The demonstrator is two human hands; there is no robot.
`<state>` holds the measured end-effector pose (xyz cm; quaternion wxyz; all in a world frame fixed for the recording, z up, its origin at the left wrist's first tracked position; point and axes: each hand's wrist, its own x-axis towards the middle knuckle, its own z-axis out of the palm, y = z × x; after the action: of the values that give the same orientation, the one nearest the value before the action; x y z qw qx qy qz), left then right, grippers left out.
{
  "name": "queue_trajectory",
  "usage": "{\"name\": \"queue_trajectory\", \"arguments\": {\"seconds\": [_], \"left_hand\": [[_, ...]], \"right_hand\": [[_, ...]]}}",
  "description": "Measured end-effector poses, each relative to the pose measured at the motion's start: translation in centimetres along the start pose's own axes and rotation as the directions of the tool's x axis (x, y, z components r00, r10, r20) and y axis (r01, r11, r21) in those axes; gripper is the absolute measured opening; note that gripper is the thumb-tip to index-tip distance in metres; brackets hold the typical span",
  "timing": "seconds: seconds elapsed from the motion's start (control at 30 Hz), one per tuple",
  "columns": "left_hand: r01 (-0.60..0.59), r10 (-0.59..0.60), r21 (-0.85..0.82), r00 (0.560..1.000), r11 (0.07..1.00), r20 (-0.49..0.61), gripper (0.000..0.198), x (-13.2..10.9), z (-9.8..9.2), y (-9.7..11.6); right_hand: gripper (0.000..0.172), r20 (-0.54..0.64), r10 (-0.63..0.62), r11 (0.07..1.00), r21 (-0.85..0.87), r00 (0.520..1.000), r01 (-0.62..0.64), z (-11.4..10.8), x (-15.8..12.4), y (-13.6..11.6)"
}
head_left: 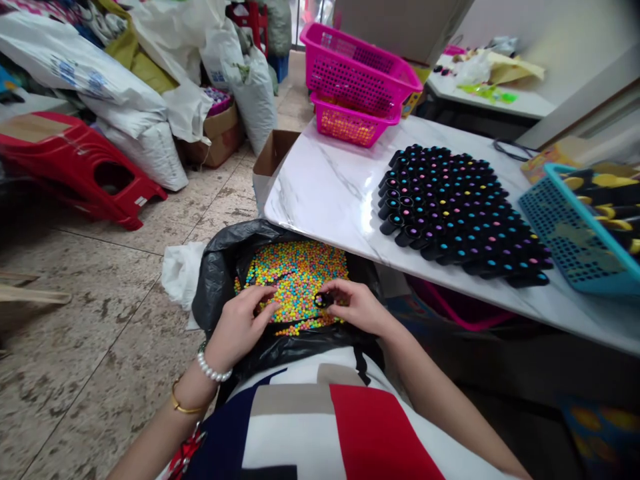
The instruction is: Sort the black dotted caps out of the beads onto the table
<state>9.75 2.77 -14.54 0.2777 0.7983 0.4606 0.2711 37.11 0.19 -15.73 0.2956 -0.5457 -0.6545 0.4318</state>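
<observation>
Clamps right hand (pixel 359 308) grip on a small black cap (pixel 323 300) over a black bag (pixel 216 273) of coloured beads (pixel 295 270). Rests left hand (pixel 241 327) among the beads, grip state impossible to tell. Shows rows of colour-tipped black tubes (pixel 460 213) done on the desk (pixel 325 193), bag still full.

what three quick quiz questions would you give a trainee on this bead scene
1. True or false: the right hand holds a small black piece.
2. The coloured beads under the left hand lie in: A) a black bag; B) a metal bucket; C) a glass jar.
3. How many pink baskets are stacked on the marble table?
Key: 1 true; 2 A; 3 two.
</observation>
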Motion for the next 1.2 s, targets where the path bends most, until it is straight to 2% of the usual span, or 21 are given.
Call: {"name": "queue_trajectory", "arguments": {"seconds": [0.07, 0.13, 0.27, 0.33, 0.43, 0.5, 0.57, 0.63, 0.7, 0.77, 0.83, 0.9, 0.93, 1.0, 1.07, 1.13, 1.2], "left_hand": [[-0.033, 0.033, 0.004, 0.999, 0.999, -0.002, 0.025, 0.0, 0.3, -0.1], [-0.066, 0.066, 0.016, 0.998, 0.998, -0.007, 0.025, 0.0, 0.5, -0.2], [-0.075, 0.076, 0.045, 0.997, 0.996, -0.014, 0.024, 0.2, 0.6, -0.2], [-0.074, 0.074, 0.052, 0.997, 0.996, -0.010, 0.023, 0.2, 0.6, -0.2], [-0.072, 0.072, 0.060, 0.997, 0.996, -0.005, 0.022, 0.2, 0.6, -0.4], [-0.068, 0.067, 0.071, 0.998, 0.995, 0.021, 0.022, 0.2, 0.8, -0.5], [-0.073, 0.067, 0.086, 0.995, 0.994, 0.069, 0.021, 0.2, 1.0, -0.6], [-0.079, 0.068, 0.099, 0.992, 0.992, 0.105, 0.019, 0.2, 1.1, -0.6], [-0.078, 0.066, 0.108, 0.991, 0.991, 0.113, 0.019, 0.2, 1.2, -0.6], [-0.064, 0.053, 0.109, 0.993, 0.992, 0.104, 0.020, 0.1, 1.2, -0.6], [-0.050, 0.040, 0.106, 0.994, 0.993, 0.098, 0.020, 0.0, 1.1, -0.6], [-0.046, 0.037, 0.097, 0.995, 0.994, 0.093, 0.019, -0.1, 1.1, -0.7], [-0.050, 0.041, 0.090, 0.995, 0.995, 0.090, 0.019, -0.2, 1.1, -0.8], [-0.059, 0.053, 0.075, 0.995, 0.995, 0.081, 0.019, -0.1, 1.1, -0.8], [-0.066, 0.061, 0.066, 0.995, 0.996, 0.075, 0.019, 0.0, 1.0, -0.8], [-0.071, 0.066, 0.062, 0.995, 0.996, 0.080, 0.020, 0.1, 1.0, -0.8], [-0.078, 0.072, 0.065, 0.993, 0.995, 0.088, 0.020, 0.1, 1.0, -0.8]], "right_hand": [[0.034, 0.024, 0.069, 0.961, 0.268, 0.997, -0.073, -0.4, -1.1, 0.5], [0.037, 0.030, 0.095, 0.896, 0.432, 0.995, -0.098, -0.4, -1.8, 0.7], [0.036, 0.004, 0.079, 0.899, 0.432, 0.997, -0.073, 0.0, -2.1, 0.2], [0.033, -0.028, 0.028, 0.946, 0.322, 0.999, -0.017, -0.1, -1.9, 0.0], [0.031, -0.108, -0.123, 0.991, -0.059, 0.987, 0.117, -0.4, -1.3, -0.1], [0.033, -0.084, -0.222, 0.920, -0.348, 0.971, 0.181, -0.2, -0.8, -0.1], [0.030, 0.012, -0.256, 0.804, -0.553, 0.966, 0.220, 0.6, -0.1, -0.1], [0.026, 0.133, -0.241, 0.698, -0.664, 0.961, 0.267, 1.5, 0.6, -0.3], [0.025, 0.228, -0.228, 0.660, -0.679, 0.947, 0.322, 2.4, 1.1, -0.6], [0.028, 0.250, -0.234, 0.721, -0.604, 0.940, 0.340, 2.6, 1.3, -0.8], [0.033, 0.179, -0.226, 0.848, -0.448, 0.958, 0.284, 2.3, 1.0, -0.9], [0.033, 0.095, -0.160, 0.967, -0.187, 0.983, 0.175, 1.6, 0.5, -0.7], [0.031, 0.070, -0.111, 0.993, -0.026, 0.991, 0.113, 1.3, 0.2, -0.6], [0.031, 0.076, -0.015, 0.960, 0.281, 0.997, -0.008, 1.0, -0.5, -0.4], [0.037, 0.108, 0.048, 0.873, 0.478, 0.993, -0.094, 1.1, -0.9, -0.3], [0.041, 0.103, 0.074, 0.839, 0.531, 0.992, -0.117, 1.2, -1.2, -0.5], [0.039, 0.043, 0.062, 0.881, 0.467, 0.997, -0.075, 1.1, -1.8, -1.2]]}}
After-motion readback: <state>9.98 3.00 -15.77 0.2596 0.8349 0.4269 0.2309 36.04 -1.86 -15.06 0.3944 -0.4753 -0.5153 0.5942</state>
